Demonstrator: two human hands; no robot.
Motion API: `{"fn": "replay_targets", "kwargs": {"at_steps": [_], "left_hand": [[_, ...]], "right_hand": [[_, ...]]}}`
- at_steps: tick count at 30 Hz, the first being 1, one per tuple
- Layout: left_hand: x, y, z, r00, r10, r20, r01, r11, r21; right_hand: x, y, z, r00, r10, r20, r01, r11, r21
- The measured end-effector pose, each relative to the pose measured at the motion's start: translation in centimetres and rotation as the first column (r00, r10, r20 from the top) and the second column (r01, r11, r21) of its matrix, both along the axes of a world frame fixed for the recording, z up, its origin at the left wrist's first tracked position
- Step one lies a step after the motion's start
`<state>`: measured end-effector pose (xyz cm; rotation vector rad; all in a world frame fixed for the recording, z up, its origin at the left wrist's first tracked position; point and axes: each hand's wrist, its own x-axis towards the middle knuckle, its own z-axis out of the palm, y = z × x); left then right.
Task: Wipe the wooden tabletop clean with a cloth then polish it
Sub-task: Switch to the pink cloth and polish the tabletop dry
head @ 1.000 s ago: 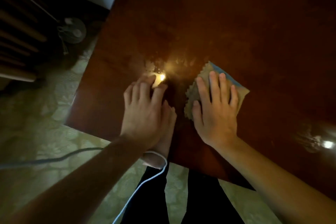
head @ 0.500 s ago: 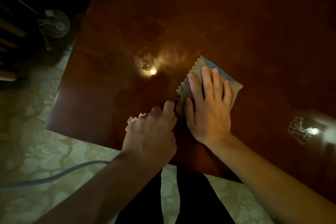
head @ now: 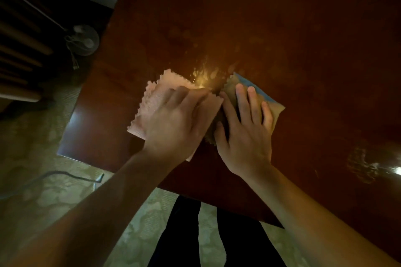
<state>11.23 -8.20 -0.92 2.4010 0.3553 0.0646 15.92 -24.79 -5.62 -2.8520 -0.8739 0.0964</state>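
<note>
Dark red-brown wood fills most of the view: the tabletop (head: pixel 282 28), glossy, with pale smears and a bright glare spot just beyond the hands. The left hand (head: pixel 178 121) lies palm down on a pink cloth (head: pixel 149 102), fingers spread flat over it rather than closed around it; the cloth's pinked edge shows past the fingertips and at the left. The right hand (head: pixel 245 134) presses flat on a tan cloth (head: pixel 275 110) with a blue strip along its far edge, fingers extended and slightly apart, not clenched. The two hands sit side by side, touching or nearly so, and the cloths meet between them near the table's front left part. Below the table edge, dark trousers (head: pixel 217 240) and a pale patterned floor (head: pixel 43 180) show, with a cable (head: pixel 65 174) lying on the floor at left.
</note>
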Motion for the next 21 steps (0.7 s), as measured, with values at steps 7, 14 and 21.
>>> {"fn": "replay_targets", "kwargs": {"at_steps": [7,14,21], "left_hand": [[-1.8,1.2,-3.3,0.989,-0.064,-0.134,0.114,0.907,0.404],[-4.2,3.4,-3.3,0.987,-0.058,-0.152,0.113,0.914,0.389],[-7.1,5.0,-3.2,0.983,0.082,-0.166,-0.003,0.903,0.431]], "right_hand": [[1.3,-0.7,-0.6,0.998,0.050,0.038,-0.046,0.995,-0.089],[4.8,6.0,-0.1,0.990,-0.144,0.010,0.144,0.985,-0.100],[4.4,17.7,0.1,0.995,-0.008,-0.103,0.002,0.998,-0.062]]}}
